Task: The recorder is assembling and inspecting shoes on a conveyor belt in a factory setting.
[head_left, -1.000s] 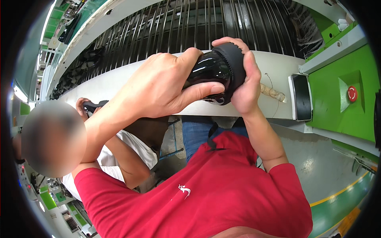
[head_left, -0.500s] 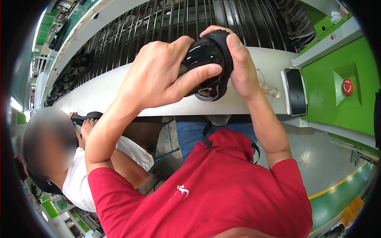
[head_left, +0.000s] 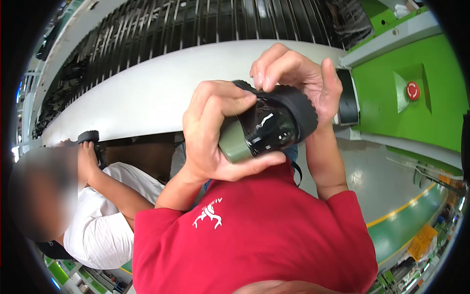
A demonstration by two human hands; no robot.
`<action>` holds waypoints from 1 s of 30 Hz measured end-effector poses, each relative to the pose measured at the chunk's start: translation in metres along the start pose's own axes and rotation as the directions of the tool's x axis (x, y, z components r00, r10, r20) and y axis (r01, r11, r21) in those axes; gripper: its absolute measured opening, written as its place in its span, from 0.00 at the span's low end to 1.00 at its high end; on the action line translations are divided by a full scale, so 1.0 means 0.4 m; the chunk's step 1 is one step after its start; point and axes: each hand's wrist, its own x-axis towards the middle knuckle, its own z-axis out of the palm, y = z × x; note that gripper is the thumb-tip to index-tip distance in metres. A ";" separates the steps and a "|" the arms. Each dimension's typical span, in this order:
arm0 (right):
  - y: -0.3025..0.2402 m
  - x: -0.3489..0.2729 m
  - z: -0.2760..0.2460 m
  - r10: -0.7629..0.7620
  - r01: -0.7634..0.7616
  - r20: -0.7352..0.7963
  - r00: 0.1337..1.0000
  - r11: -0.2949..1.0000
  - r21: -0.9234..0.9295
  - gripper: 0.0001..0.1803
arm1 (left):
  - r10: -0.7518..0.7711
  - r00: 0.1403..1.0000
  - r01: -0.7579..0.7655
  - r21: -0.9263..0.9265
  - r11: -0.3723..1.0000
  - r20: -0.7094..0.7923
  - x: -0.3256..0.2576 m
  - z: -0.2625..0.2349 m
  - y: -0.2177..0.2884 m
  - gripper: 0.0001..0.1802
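Observation:
A glossy black shoe [head_left: 271, 122] with a thick ridged sole is held above the edge of a white ledge, its sole turned to the upper right. An olive-green part [head_left: 235, 141], perhaps a shoe last, shows at its opening. My left hand [head_left: 208, 125] wraps the shoe from the left, fingers over the top and thumb underneath. My right hand [head_left: 306, 81] is beside the sole, its fingers bent and its thumb raised away. The right fingertips are close to the sole's upper edge; whether they touch it I cannot tell.
The white ledge [head_left: 161, 93] runs along a conveyor of metal rods [head_left: 196, 29]. At the right are a phone [head_left: 347, 100] and a green machine panel [head_left: 431, 73] with a red button [head_left: 412, 91]. At the left, a person in white [head_left: 110, 215] holds a black-soled shoe [head_left: 88, 137].
Both hands have brought the shoe lower and closer to my body, turning it so the green part shows. My right hand has loosened from the sole. The view has shifted slightly.

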 end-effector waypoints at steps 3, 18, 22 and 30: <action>-0.005 -0.009 0.017 -0.104 0.106 0.032 0.994 0.993 -0.053 0.46 | 0.019 0.998 -0.020 -0.028 0.999 -0.055 -0.022 0.032 0.021 0.42; 0.036 -0.038 0.029 -0.325 0.343 -0.133 0.936 0.927 0.152 0.36 | 0.100 0.995 -0.100 -0.007 0.995 -0.023 -0.031 0.033 0.022 0.38; 0.040 -0.017 0.071 -0.102 0.109 -0.082 0.991 0.990 0.094 0.34 | 0.104 0.995 -0.104 -0.006 0.995 0.002 -0.027 0.021 0.024 0.37; 0.008 0.031 0.098 0.125 -0.160 0.222 0.967 0.976 0.147 0.39 | 0.082 0.995 -0.085 -0.060 0.995 -0.049 -0.021 -0.007 0.008 0.34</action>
